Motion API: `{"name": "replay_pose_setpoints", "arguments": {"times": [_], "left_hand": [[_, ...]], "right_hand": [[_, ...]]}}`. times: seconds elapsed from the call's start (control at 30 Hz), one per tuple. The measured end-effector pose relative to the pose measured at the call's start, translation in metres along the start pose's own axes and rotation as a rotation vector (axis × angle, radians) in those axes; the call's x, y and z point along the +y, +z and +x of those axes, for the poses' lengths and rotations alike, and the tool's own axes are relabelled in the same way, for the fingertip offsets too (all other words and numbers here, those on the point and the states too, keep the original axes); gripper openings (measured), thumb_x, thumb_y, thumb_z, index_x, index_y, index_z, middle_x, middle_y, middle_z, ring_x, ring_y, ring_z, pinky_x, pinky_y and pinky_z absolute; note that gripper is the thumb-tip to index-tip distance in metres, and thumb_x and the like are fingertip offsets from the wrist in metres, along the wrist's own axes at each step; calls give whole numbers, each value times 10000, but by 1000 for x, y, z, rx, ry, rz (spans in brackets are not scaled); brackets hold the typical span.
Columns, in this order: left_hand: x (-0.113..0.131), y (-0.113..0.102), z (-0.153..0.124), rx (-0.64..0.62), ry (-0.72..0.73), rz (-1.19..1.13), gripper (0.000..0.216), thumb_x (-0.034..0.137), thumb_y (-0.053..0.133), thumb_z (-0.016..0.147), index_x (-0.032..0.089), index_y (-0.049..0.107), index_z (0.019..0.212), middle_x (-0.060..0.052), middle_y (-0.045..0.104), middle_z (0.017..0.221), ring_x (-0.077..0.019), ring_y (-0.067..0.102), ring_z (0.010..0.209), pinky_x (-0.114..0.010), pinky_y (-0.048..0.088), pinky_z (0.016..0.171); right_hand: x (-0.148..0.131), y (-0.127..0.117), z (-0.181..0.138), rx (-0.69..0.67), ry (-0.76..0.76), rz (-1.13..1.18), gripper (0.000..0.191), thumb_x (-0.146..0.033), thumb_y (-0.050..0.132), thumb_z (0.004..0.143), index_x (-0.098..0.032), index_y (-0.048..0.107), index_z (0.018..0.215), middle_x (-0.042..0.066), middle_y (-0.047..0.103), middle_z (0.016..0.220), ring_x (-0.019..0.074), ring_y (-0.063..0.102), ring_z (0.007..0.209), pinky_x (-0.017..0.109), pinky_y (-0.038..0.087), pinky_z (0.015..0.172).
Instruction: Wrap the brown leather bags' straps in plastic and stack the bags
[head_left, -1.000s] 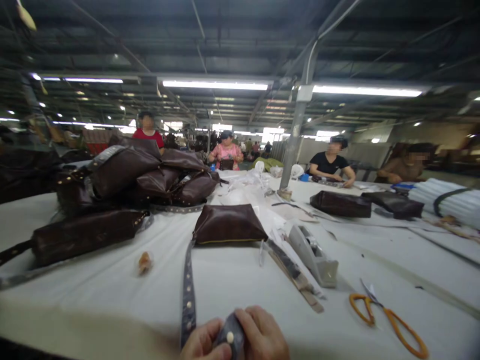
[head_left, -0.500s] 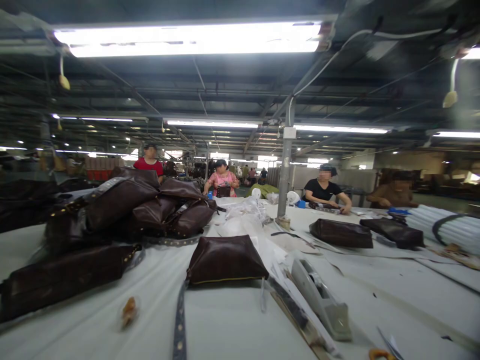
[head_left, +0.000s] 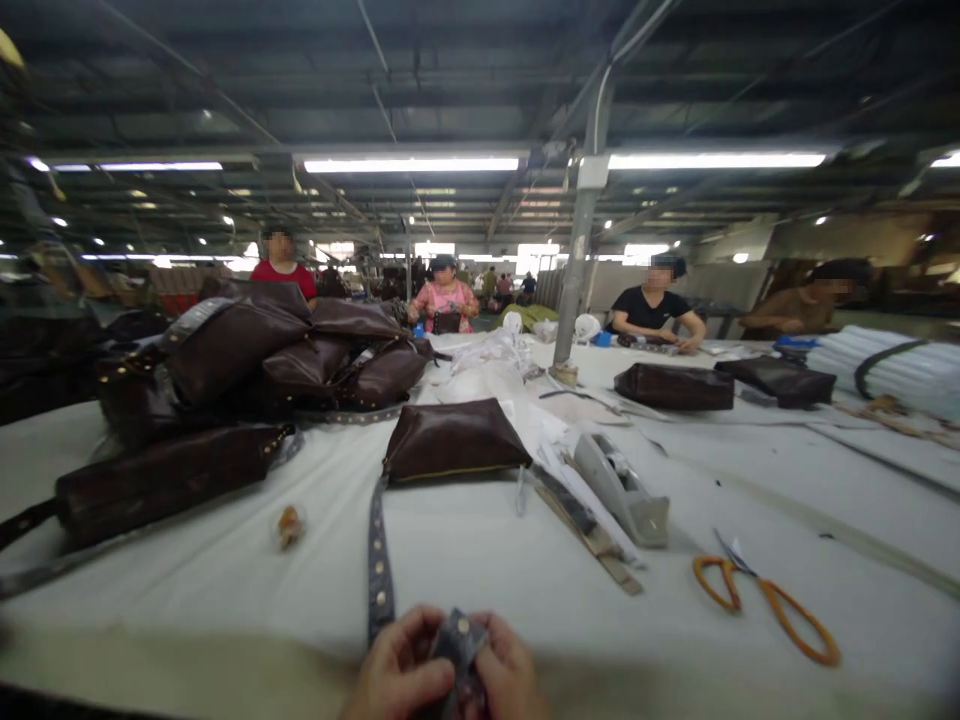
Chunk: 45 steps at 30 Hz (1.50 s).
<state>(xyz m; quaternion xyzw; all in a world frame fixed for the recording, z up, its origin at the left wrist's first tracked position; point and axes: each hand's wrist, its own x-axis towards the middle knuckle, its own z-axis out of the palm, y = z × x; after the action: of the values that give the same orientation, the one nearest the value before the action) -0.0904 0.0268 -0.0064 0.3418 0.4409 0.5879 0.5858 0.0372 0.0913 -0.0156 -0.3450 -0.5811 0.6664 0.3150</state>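
At the bottom edge of the head view, my left hand (head_left: 405, 672) and my right hand (head_left: 511, 668) are close together. Both are closed on a dark studded strap (head_left: 460, 637), with one pale metal stud facing up between the fingers. A longer stretch of studded strap hangs from the left corner of a dark brown leather bag (head_left: 454, 440) and runs down behind my left hand. Whether it joins the piece I hold is hidden. The bag lies on the table just beyond my hands, a yellow line along its near edge.
Orange-handled scissors (head_left: 765, 600) lie right of my hands, near a grey tape dispenser (head_left: 619, 487). Stacked brown bags (head_left: 240, 350) fill the left side. A metal post (head_left: 574, 270) rises beyond the table's middle. Several people work across the table.
The view has tipped downward, so the table sits higher in it. Both my hands, holding the strap, and the whole scissors have come into sight.
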Motion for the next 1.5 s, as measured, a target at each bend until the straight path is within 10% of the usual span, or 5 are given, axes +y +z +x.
{"name": "replay_pose_setpoints", "arguments": {"times": [0.47,0.67,0.9,1.3,1.5], "left_hand": [[18,15,2,83,-324,-218,286,157,783,545,123,583,747,-10,607,534,-84,521,420,-179,400,448],[23,11,4,91,-376,-244,285,144,784,556,123,585,759,9,589,552,-48,492,414,-155,387,449],[18,19,6,70,-409,-223,308,139,789,555,116,591,790,9,591,570,-47,495,398,-151,383,427],[14,37,-6,18,-256,-66,404,400,753,693,169,500,906,3,637,627,-88,559,435,-162,420,408],[10,48,3,21,-71,202,272,396,636,787,186,484,868,32,606,654,-81,538,449,-155,358,391]], "right_hand": [[-18,-20,-27,-235,94,141,484,-621,517,833,-155,626,901,38,675,676,132,603,544,216,430,485],[-12,-52,-34,224,-624,-546,252,-280,590,870,-205,649,1103,83,709,926,178,674,753,287,559,685],[-12,-63,-24,27,-1213,-991,332,-111,519,901,-190,620,1208,105,740,1022,184,704,866,279,579,740],[4,-53,-9,401,-1102,-1009,228,-105,462,905,-170,676,950,90,736,841,170,668,723,279,518,671],[9,-31,-12,493,-607,-582,225,-182,466,855,-189,660,742,6,643,619,135,559,548,232,420,526]]}}
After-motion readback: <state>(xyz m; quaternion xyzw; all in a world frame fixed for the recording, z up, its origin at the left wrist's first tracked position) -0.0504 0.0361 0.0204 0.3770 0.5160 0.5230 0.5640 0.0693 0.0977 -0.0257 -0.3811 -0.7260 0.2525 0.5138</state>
